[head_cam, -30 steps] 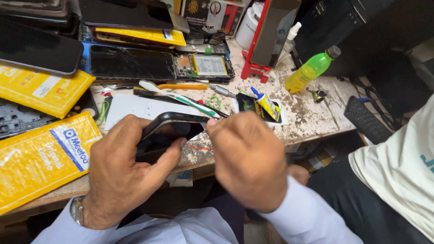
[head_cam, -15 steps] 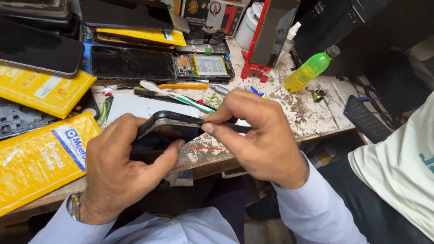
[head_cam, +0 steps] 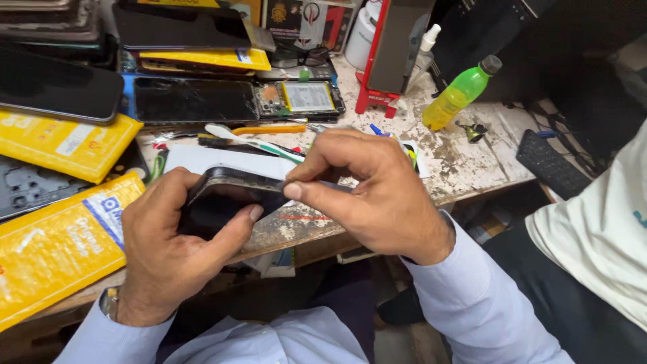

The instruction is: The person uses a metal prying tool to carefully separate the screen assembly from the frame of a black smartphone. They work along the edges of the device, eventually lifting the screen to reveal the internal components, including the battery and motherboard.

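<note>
Both hands are on a dark phone, held just above the near edge of the bench. The left hand is wrapped around the phone's lower left end, thumb pressed on its face. The right hand is pinched shut on the phone's right edge, fingertips meeting the thumb. Behind the phone there's a white sheet and a toothbrush, and off to its far right a green bottle. Left of the phone sit 2 yellow packets.
</note>
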